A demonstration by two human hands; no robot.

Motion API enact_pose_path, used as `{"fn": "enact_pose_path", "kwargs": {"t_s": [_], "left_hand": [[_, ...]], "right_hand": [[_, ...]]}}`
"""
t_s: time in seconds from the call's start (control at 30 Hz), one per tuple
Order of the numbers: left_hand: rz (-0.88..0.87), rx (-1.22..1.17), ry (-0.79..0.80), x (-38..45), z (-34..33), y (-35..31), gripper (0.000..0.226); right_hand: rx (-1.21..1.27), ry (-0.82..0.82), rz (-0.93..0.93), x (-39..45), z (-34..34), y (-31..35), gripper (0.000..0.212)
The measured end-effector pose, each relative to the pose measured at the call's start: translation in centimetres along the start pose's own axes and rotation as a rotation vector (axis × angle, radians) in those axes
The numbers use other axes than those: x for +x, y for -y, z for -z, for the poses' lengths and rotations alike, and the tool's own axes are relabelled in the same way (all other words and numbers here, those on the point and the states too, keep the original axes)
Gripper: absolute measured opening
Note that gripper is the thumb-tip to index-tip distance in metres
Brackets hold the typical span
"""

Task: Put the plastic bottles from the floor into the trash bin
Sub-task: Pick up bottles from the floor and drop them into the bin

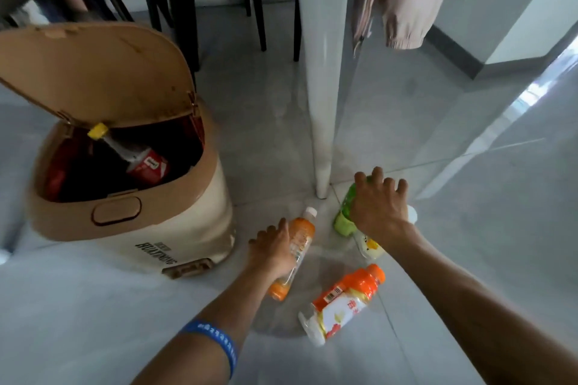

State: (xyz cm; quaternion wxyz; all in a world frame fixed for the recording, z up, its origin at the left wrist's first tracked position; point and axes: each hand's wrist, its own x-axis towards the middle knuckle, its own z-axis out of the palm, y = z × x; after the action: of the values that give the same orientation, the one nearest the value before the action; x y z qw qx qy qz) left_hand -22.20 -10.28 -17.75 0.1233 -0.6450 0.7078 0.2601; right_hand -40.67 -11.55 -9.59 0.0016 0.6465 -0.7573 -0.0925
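Observation:
A tan and cream trash bin (175, 228) stands at the left with its lid raised; a dark bottle with a yellow cap (125, 150) lies inside. My left hand (272, 251) is wrapped around an orange bottle with a white cap (301, 234) lying on the floor. My right hand (378, 206) rests with fingers spread over a green bottle (344, 219). A small white bottle with a yellow picture (370, 247) lies partly under my right wrist. An orange-capped bottle with a white label (344, 300) lies nearer to me.
A white table leg (322, 103) stands just behind the bottles. Dark chair legs (259, 19) are farther back, and a pink garment (403, 9) hangs at the upper right. The floor is pale grey tile (469, 228).

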Motion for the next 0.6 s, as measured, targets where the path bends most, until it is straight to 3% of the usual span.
{"fn": "enact_pose_path", "kwargs": {"t_s": [0.23,0.47,0.6], "left_hand": [[0.039,-0.16,0.079,0.6,-1.0,0.4,0.092],[0.041,-0.29,0.14,-0.6,-3.0,0.5,0.09],[0.102,-0.502,0.091,-1.6,-1.9,0.4,0.08]], "right_hand": [[0.455,-0.045,0.174,0.8,-0.5,-0.9,0.043],[0.489,-0.031,0.231,-1.3,-0.4,0.2,0.042],[0.529,-0.075,0.238,-2.7,0.2,0.5,0.035]]}}
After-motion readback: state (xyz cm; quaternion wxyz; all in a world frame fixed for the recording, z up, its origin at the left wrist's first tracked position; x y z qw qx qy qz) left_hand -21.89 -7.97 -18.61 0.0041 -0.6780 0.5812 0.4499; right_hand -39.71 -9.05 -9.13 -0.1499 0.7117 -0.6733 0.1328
